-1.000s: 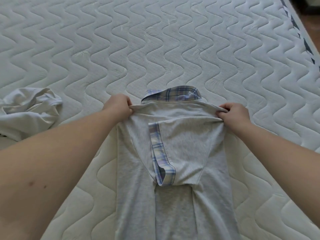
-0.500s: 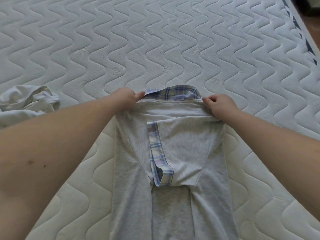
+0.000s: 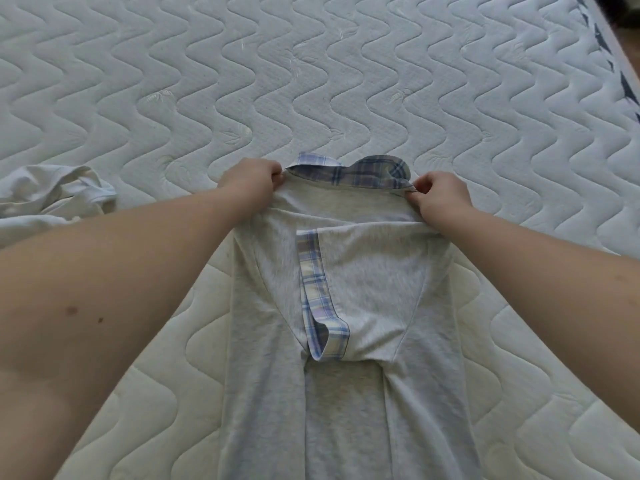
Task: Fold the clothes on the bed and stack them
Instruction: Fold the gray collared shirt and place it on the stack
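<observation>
A light grey knit shirt with a blue plaid collar [image 3: 346,299] lies flat on the white quilted mattress [image 3: 311,81], in the middle of the view, with the collar at the far end and the body running toward the near edge. Both side parts are already folded inward, and a sleeve with a plaid cuff [image 3: 323,306] lies on top, near the centre.

The left hand [image 3: 251,178] pinches the fabric at the left corner of the collar, fingers curled around it. The right hand [image 3: 438,199] pinches the right corner in the same way, with thumb and fingers closed on the cloth. The collar edge between them looks a little raised.

I judge that the step in hand is the lengthwise fold of this shirt. The next move probably needs both hands to carry the collar end evenly toward the near hem, so the sleeves do not slip out.

A crumpled white garment [image 3: 52,199] waits at the far left, apart from the shirt, not yet folded.
</observation>
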